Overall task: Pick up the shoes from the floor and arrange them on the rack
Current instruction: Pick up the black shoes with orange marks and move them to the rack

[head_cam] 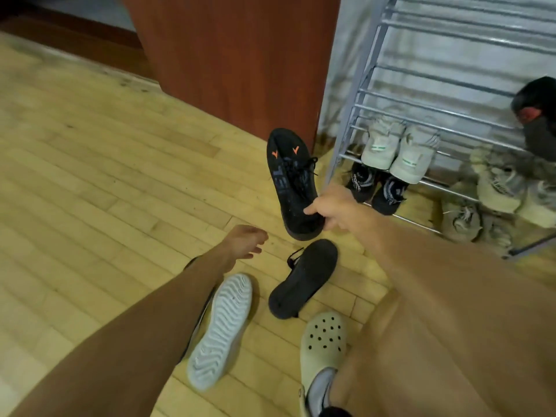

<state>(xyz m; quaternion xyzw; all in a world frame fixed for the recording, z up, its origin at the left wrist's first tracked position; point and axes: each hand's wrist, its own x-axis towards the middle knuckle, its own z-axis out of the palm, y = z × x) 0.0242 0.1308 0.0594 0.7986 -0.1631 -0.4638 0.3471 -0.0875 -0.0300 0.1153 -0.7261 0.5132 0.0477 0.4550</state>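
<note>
My right hand (334, 207) is shut on the heel end of a black sneaker (293, 179) with orange marks and black laces, next to the grey metal rack (355, 115). My left hand (245, 240) hovers open above the floor, holding nothing. A second black shoe (304, 279) lies sole-up just in front of the held one. A white-soled shoe (219, 329) lies sole-up under my left forearm. A pale clog (323, 344) with holes is at the bottom.
The rack holds a pale sneaker pair (397, 149), a black pair (376, 188) below it, beige shoes (496, 188) to the right and a dark shoe (538, 115) higher up. A red-brown wooden panel (234, 55) stands left of the rack. The floor is light wood planks (90, 176).
</note>
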